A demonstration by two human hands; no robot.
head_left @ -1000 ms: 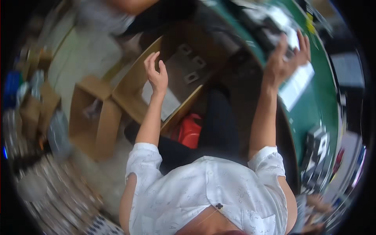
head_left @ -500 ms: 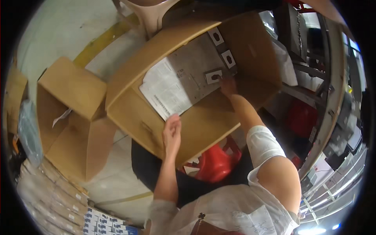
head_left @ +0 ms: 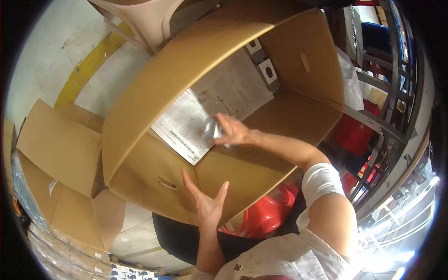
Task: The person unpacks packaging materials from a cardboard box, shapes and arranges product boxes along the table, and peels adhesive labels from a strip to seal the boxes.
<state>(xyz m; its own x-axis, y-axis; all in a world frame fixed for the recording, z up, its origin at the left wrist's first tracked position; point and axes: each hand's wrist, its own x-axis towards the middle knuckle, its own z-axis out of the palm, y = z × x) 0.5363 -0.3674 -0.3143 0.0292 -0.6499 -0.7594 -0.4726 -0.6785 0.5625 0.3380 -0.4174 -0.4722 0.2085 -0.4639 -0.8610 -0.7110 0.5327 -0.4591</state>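
While the R hand [head_left: 237, 132] pinches a small blurred box [head_left: 212, 129], the L hand [head_left: 209, 207] spreads wide, empty, over the carton [head_left: 149, 100]. Box prob. light & stiff; best held by its sides.

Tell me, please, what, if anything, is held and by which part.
The right hand holds a small blurred item, apparently by its palm-side end; the left hand holds nothing.
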